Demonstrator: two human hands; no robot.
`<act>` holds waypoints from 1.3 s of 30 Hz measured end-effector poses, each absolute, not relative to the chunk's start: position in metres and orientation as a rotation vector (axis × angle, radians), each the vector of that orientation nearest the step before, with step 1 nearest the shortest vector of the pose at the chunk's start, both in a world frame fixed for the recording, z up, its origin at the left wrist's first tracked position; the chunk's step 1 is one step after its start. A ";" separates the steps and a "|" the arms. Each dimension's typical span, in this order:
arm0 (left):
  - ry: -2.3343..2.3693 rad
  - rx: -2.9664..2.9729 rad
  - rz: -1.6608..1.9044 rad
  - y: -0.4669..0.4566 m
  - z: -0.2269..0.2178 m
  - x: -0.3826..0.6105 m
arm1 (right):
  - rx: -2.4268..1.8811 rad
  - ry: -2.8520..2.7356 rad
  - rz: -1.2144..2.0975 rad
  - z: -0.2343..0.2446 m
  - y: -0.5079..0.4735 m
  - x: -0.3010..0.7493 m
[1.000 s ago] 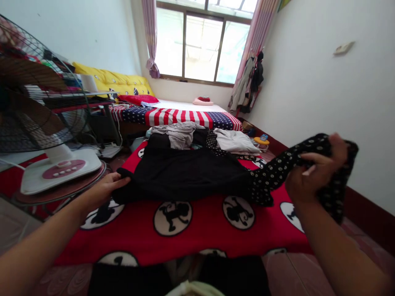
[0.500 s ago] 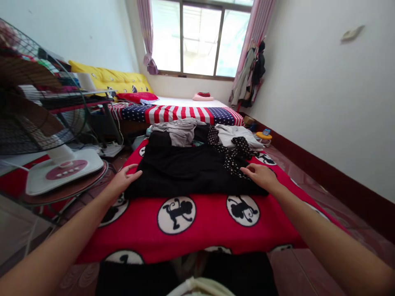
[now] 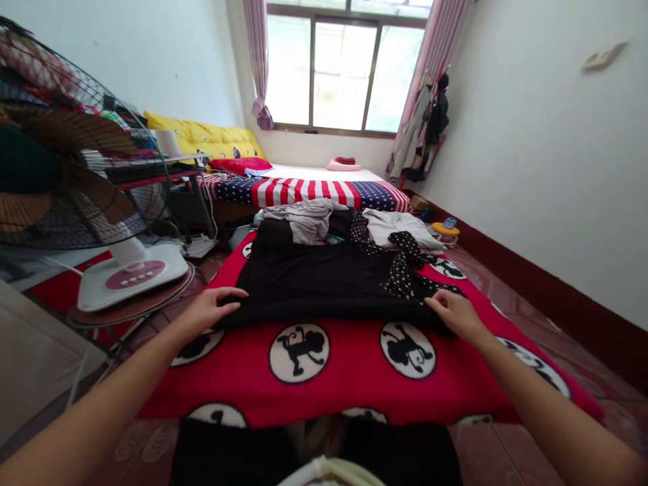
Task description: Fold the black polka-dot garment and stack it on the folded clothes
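A black garment (image 3: 314,280) lies spread across a red blanket (image 3: 349,391) printed with monkey figures in white circles. Black fabric with white dots (image 3: 399,273) lies over its right side; I cannot tell whether the two are joined. At the garment's left edge, my left hand (image 3: 215,312) is open, thumb and fingers apart, palm low over the cloth. My right hand (image 3: 458,314) is at the front right corner, thumb and forefinger close together on the black cloth beside the dotted part.
Behind the garment are a grey cloth (image 3: 308,219) and a white cloth (image 3: 402,226). A fan (image 3: 131,266) stands on a round stool at the left. Farther back is a bed with a striped, starred cover (image 3: 308,194). A yellow stool (image 3: 445,229) stands by the right wall.
My right hand has moved right and nearer to me, to the garment's corner. The dotted fabric now reaches farther right. My left hand has come slightly nearer; the view has shifted a little.
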State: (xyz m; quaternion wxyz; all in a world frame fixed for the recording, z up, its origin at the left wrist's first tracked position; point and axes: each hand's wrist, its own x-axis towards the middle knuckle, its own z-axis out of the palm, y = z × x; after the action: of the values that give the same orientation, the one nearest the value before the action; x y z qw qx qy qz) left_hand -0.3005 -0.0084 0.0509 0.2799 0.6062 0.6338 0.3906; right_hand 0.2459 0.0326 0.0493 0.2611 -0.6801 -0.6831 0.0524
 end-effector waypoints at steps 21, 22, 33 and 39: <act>2.010 1.878 1.350 0.007 0.027 -0.275 | -1.540 -1.929 -0.005 0.047 0.074 0.119; 2.040 1.936 1.326 0.007 0.024 -0.274 | -1.600 -1.910 -0.043 0.044 0.075 0.117; 2.100 1.686 1.169 -0.003 0.029 -0.282 | -1.791 -1.974 -0.233 0.019 0.072 0.107; 1.577 1.496 1.180 -0.033 0.042 -0.292 | -1.702 -1.964 -0.239 0.012 0.073 0.109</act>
State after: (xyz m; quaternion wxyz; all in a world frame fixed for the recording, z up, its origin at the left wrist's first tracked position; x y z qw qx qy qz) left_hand -0.2916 -0.0335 0.0417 0.3277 0.5715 0.6023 0.4508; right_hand 0.1092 0.0729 0.0122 0.2625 -0.6293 -0.7261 -0.0884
